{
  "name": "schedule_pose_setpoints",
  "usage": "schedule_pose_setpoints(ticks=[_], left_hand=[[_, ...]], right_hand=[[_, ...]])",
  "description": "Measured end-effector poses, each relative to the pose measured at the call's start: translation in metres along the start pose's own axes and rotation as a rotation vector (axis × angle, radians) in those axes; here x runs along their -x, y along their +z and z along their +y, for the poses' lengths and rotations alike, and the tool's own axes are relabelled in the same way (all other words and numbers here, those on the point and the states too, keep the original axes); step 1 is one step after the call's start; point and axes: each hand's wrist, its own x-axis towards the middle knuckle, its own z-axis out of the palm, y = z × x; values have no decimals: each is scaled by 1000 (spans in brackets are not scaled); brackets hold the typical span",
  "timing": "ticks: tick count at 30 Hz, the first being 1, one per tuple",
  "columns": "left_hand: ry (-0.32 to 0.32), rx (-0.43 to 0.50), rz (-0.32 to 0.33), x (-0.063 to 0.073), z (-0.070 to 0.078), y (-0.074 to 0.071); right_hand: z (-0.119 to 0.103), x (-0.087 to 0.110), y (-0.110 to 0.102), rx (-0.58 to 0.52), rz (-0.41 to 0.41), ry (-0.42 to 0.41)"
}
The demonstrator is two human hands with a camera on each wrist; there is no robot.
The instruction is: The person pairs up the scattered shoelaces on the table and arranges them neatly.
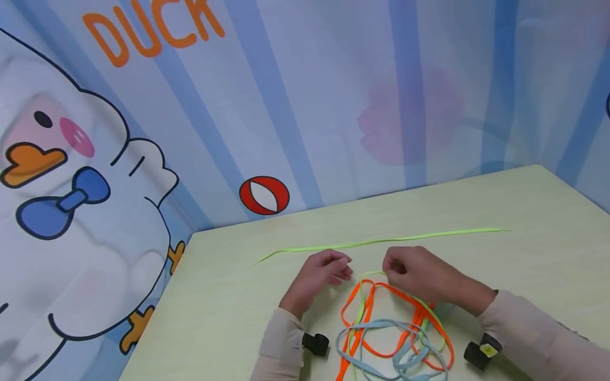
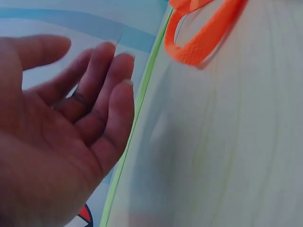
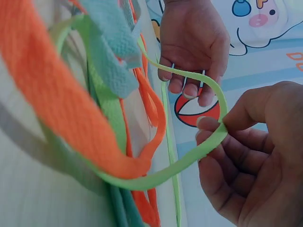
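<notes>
Between thumb and index finger, my right hand (image 1: 419, 272) pinches a lime-green flat lace (image 3: 177, 165), which bends in a loop out of a tangled heap. Orange lace (image 1: 369, 312) and grey-blue lace (image 1: 381, 324) make up the rest of that heap on the table. At the heap's upper left, my left hand (image 1: 321, 275) hovers with relaxed, slightly bent fingers (image 2: 120, 104) and holds nothing. In the right wrist view, the left hand appears behind the green loop. Part of the heap lies hidden under the right hand.
A second lime-green lace (image 1: 381, 242) lies stretched across the table beyond both hands. The pale wooden table (image 1: 214, 307) meets a printed backdrop (image 1: 324, 106) at its back edge. Small black wrist cameras sit on both sleeves, the left camera (image 1: 315, 344) beside the heap.
</notes>
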Motion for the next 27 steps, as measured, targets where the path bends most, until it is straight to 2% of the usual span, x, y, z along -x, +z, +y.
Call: schedule_pose_setpoints(ticks=[6,10,17,22,27], left_hand=[[53,-11,-162,2,4,7],[102,-23,-230,3,5,13],[142,-57,-208,5,7,21],[167,18,-190,8,10,22],[182,67,-181,8,10,19]], right_hand=[[-3,2,-1,-61,40,-52],[-5,4,0,-76,64,-76],[-8,6,0,-119,122,-123],[-11,8,-2,-160,134,-131],[-12,8,-5,-208,117,-101]])
